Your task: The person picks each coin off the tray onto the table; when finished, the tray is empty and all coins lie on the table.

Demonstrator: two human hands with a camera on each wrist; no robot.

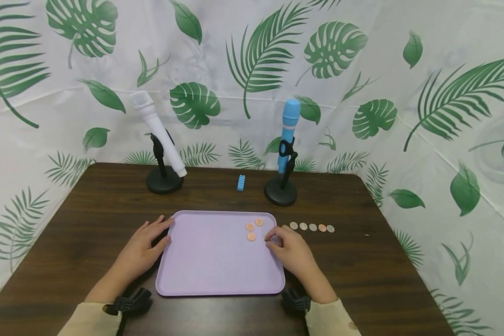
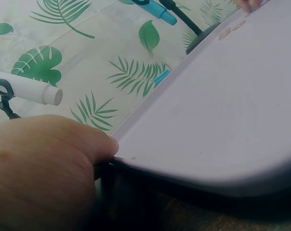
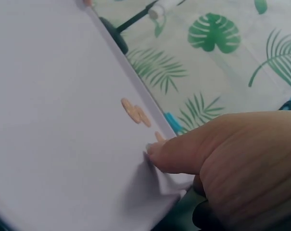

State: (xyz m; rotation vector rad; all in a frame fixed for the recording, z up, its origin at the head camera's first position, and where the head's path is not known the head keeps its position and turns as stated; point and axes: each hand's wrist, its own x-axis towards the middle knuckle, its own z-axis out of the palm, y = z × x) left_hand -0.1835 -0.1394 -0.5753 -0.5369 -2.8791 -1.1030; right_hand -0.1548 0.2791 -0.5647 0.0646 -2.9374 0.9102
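Observation:
A lilac tray lies on the dark wooden table. My left hand rests at its left edge, fingers spread and thumb touching the rim. Over the tray's right side, my right hand pinches a small silver coin between thumb and fingertips; most of that coin is hidden. Just left of these fingertips, several copper coins lie flat in the tray's upper right part. In the right wrist view the thumb covers the held coin, and copper coins show beyond it.
Right of the tray, a row of several coins, mostly silver, lies on the table. Behind the tray stand a white microphone and a blue microphone on black stands, with a blue toy brick between them.

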